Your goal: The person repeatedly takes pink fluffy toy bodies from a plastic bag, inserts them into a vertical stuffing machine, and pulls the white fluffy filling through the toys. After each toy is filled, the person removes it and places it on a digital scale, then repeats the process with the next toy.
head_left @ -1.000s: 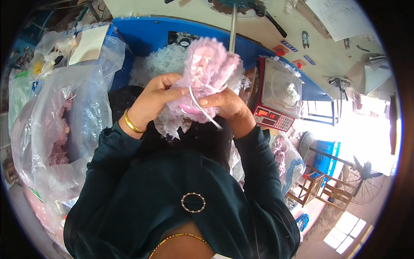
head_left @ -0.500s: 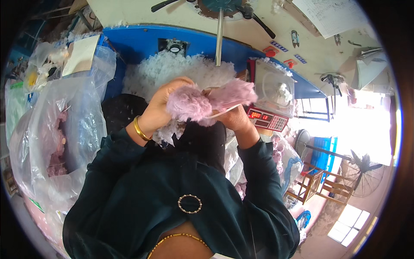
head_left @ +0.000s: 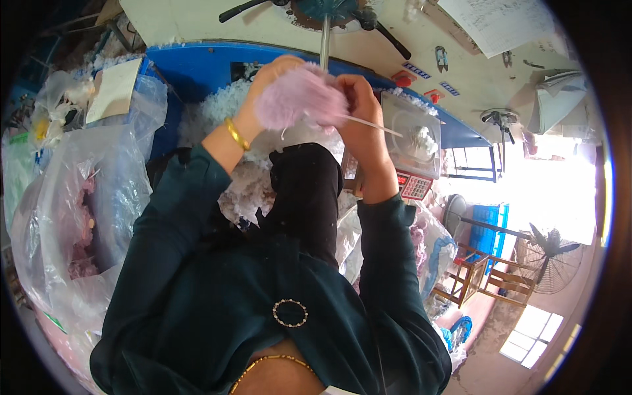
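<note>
My left hand (head_left: 262, 84), a gold bangle on its wrist, is closed on the left side of a fluffy pink plush piece (head_left: 289, 99). My right hand (head_left: 361, 115) is closed at the plush's right end, fingers curled. A thin pale stick (head_left: 375, 125) juts out past that hand to the right; how it is held is hidden. The plush is slightly blurred. Just above it a slim metal tube (head_left: 325, 43) comes down from the machine, its lower end hidden behind the plush; I cannot tell whether the tube goes inside.
White fluffy stuffing (head_left: 227, 105) lies in a blue-walled bin (head_left: 191, 62). A red digital scale (head_left: 415, 185) with a clear tray stands at right. Plastic bags (head_left: 125, 197) with pink pieces are at left. Red buttons (head_left: 403, 79) sit on the machine's panel.
Both hands have moved up and away from me with the plush, toward the metal tube. The plush has turned, and the thin stick now points out to the right.
</note>
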Action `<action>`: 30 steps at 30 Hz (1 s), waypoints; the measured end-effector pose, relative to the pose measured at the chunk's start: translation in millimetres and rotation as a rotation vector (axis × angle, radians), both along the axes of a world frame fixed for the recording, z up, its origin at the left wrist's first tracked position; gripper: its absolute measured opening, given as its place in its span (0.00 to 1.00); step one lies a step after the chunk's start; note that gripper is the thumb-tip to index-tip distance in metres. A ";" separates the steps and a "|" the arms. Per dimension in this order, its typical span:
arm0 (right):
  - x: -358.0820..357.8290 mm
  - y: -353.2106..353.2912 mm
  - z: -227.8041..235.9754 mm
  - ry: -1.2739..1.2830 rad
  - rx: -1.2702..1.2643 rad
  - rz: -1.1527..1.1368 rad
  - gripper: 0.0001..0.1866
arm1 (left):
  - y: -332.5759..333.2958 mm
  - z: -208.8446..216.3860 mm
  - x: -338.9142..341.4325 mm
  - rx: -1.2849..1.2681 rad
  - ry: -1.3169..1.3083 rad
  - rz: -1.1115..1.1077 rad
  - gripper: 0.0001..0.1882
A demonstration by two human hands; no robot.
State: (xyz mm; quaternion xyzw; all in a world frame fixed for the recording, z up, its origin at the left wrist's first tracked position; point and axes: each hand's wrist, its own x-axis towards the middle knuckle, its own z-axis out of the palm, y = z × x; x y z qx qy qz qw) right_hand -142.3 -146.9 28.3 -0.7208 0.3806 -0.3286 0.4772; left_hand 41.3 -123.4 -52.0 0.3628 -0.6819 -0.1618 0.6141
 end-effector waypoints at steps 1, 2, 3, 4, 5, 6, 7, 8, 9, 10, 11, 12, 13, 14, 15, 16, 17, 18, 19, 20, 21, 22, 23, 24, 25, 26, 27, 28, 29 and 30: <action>12.5 0.5 1.6 0.083 -0.232 -0.026 0.24 | -3.7 1.8 2.9 -0.168 -0.183 0.122 0.14; 21.3 5.5 10.4 0.179 -0.365 -0.066 0.24 | -3.7 2.4 4.7 -0.104 -0.152 0.126 0.14; 30.0 4.0 10.1 0.236 -0.519 -0.153 0.21 | -5.3 8.4 4.8 -0.045 -0.119 0.124 0.13; 38.2 -2.6 8.7 0.292 -0.672 -0.240 0.19 | -5.7 14.2 5.9 0.243 0.131 0.004 0.13; 43.6 -12.1 6.9 0.407 -0.738 -0.278 0.17 | -5.4 20.5 7.4 0.530 0.382 -0.117 0.13; 51.8 -25.6 4.7 0.518 -0.809 -0.311 0.17 | -6.1 23.6 11.3 0.809 0.637 -0.234 0.13; 56.4 -39.3 4.3 0.639 -0.878 -0.356 0.18 | -8.4 22.4 9.7 0.742 0.703 -0.309 0.16; 62.1 -56.0 5.2 0.606 -0.875 -0.371 0.17 | -10.1 21.5 7.3 0.767 0.730 -0.261 0.17; 66.1 -74.8 7.1 0.577 -0.873 -0.388 0.17 | -8.3 34.5 -1.1 0.793 0.759 -0.218 0.18; 69.3 -84.1 8.4 0.541 -0.868 -0.397 0.18 | -5.0 42.2 -3.5 0.820 0.788 -0.161 0.19; 68.5 -87.6 8.5 0.605 -0.844 -0.368 0.15 | -4.0 42.4 -0.5 0.838 0.820 -0.224 0.20; 67.9 -89.1 7.3 0.669 -0.817 -0.337 0.14 | -1.2 37.6 2.0 0.830 0.814 -0.258 0.20; 67.3 -89.1 6.0 0.733 -0.790 -0.306 0.14 | 2.2 29.8 3.6 0.822 0.807 -0.293 0.20; 61.4 -81.6 1.7 0.613 -0.899 -0.300 0.14 | 6.1 24.7 6.2 0.814 0.800 -0.328 0.20; 48.8 -69.9 -2.1 0.496 -1.013 -0.304 0.15 | 7.5 24.0 7.7 0.825 0.738 -0.329 0.19; 38.2 -60.2 -7.2 0.374 -1.115 -0.298 0.17 | 16.1 23.9 7.2 0.842 0.679 -0.322 0.18; 31.8 -57.8 -10.0 0.322 -1.064 -0.259 0.19 | 22.0 24.0 7.0 0.859 0.619 -0.315 0.17; 27.0 -55.1 -12.9 0.271 -1.013 -0.219 0.22 | 25.0 24.2 8.5 0.852 0.578 -0.319 0.17; 23.4 -50.8 -13.5 0.202 -0.933 -0.198 0.21 | 27.4 24.7 9.7 0.844 0.537 -0.324 0.16; 20.8 -47.9 -14.7 0.134 -0.854 -0.177 0.20 | 29.4 25.1 9.4 0.835 0.495 -0.329 0.15; 22.9 -48.1 -19.1 -0.093 -0.782 -0.132 0.15 | 31.2 25.1 8.2 0.768 0.492 -0.303 0.16; 12.8 -43.0 -18.5 -0.143 -0.442 -0.028 0.15 | 33.3 24.4 5.0 0.700 0.488 -0.278 0.17; 4.3 -39.3 -22.4 -0.311 -0.338 0.058 0.16 | 35.9 22.9 2.9 0.632 0.484 -0.253 0.18; -1.3 -34.3 -25.0 -0.475 -0.233 0.144 0.17 | 37.7 19.4 3.6 0.577 0.325 -0.147 0.19; -5.5 -22.6 -23.7 -0.524 -0.120 0.237 0.21 | 38.4 15.3 4.3 0.520 0.170 -0.042 0.20; -5.8 -20.0 -23.3 -0.345 -0.160 0.217 0.21 | 39.6 12.7 4.6 0.460 0.014 0.063 0.21; -8.0 -15.7 -21.8 -0.162 -0.199 0.188 0.22 | 47.5 32.5 -1.4 0.460 -0.107 0.124 0.22; -7.8 -12.1 -18.9 0.020 -0.234 0.159 0.22 | 46.2 30.3 -4.7 0.365 -0.182 0.177 0.21; 2.3 -8.3 -19.5 0.073 -0.617 0.068 0.22 | 44.7 25.6 -7.8 0.270 -0.257 0.230 0.21; 15.4 -6.0 -25.7 -0.007 -0.588 -0.078 0.19 | 45.2 21.6 -11.6 0.178 -0.335 0.281 0.20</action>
